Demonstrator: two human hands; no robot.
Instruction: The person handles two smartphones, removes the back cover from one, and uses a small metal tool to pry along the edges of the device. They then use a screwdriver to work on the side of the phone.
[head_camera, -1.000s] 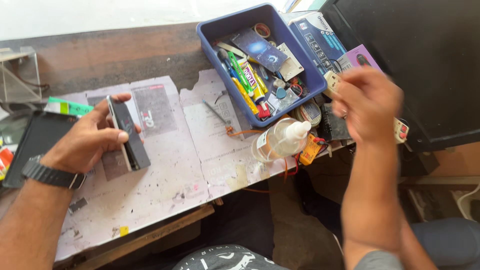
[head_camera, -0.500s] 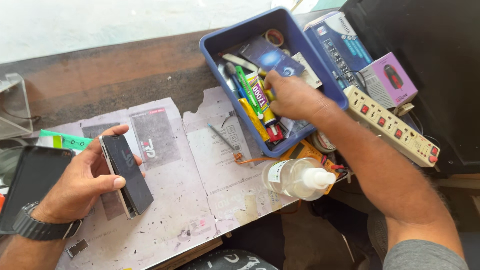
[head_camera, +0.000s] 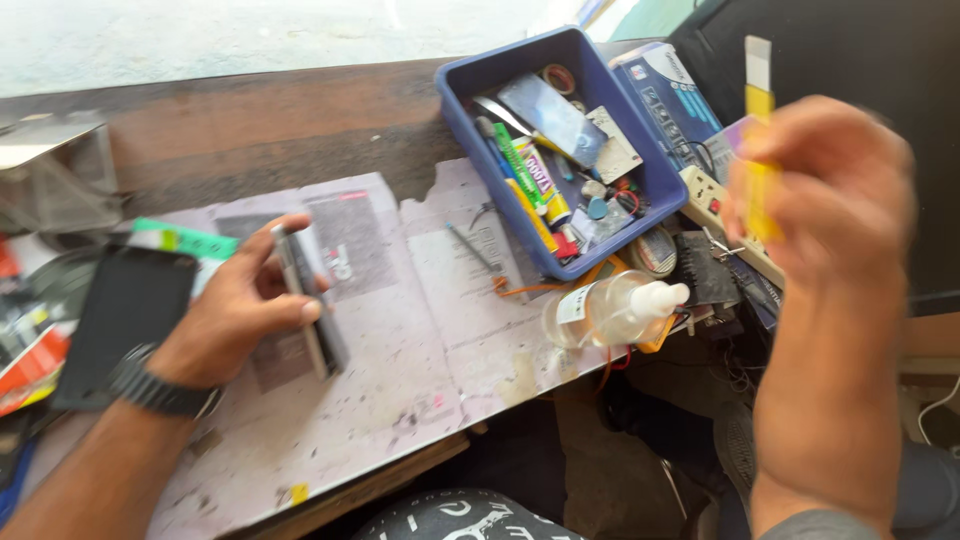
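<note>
My right hand (head_camera: 820, 190) has come up out of the blue tray (head_camera: 470, 90) at the table's far edge, fingers now pinched on a thin yellow strip tool (head_camera: 760, 110), raised off the table. My left hand (head_camera: 240, 310) still clamps the phone (head_camera: 305, 300) on edge over the paper-covered near side, so tool meets phone soon, I judge.

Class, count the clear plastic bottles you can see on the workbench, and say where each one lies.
1. The clear bottle lies on its side at the bench's front edge, just below the blue tray. Others may be hidden in the clutter.
</note>
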